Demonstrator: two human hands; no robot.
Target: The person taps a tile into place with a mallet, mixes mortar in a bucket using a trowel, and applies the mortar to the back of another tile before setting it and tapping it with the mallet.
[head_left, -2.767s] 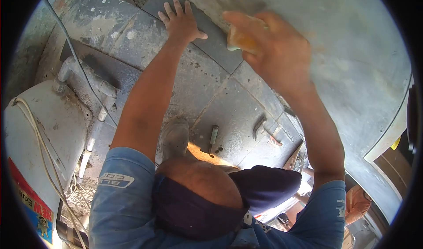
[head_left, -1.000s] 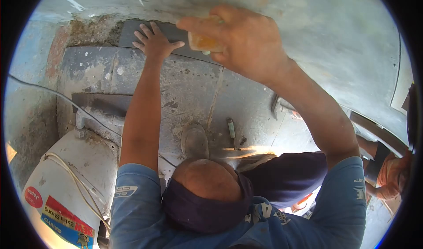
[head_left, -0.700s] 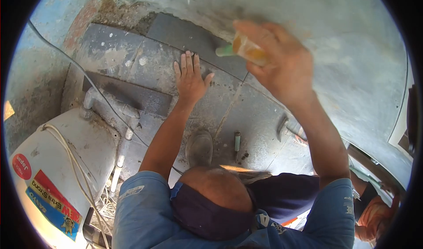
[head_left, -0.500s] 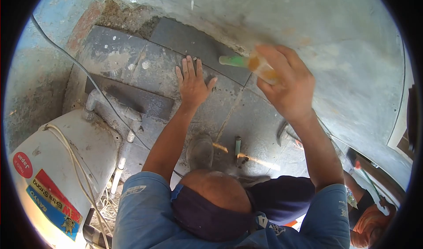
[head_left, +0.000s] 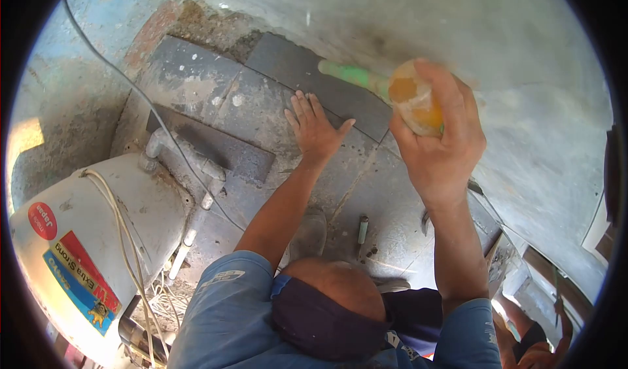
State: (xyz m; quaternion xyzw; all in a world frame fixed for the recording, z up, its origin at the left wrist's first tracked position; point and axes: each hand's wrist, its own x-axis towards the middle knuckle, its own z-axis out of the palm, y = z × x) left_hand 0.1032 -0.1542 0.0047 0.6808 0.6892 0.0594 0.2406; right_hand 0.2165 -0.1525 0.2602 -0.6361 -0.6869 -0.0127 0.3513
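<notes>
My left hand point(head_left: 316, 128) lies flat on the grey floor tiles point(head_left: 261, 111), fingers spread, close to the seam with a darker tile point(head_left: 297, 65) along the wall. In my right hand point(head_left: 451, 137) is a mallet point(head_left: 412, 94), gripped around its rounded yellow-and-clear head. Its pale green handle points left, over the dark tile and the foot of the wall; motion blurs it a little. Whether the handle touches anything I cannot tell.
A white tank point(head_left: 98, 232) with stickers stands at the left beside grey pipes point(head_left: 190, 163) and a loose dark tile point(head_left: 252, 162). A black cable point(head_left: 140, 94) crosses there. A small green cylinder point(head_left: 362, 228) is near the feet. Another person point(head_left: 540, 352) is at lower right.
The view has shifted, so the floor sits further right. Against it, my right hand and the mallet have moved left, and the mallet looks larger. My left hand remains flat on the tiles.
</notes>
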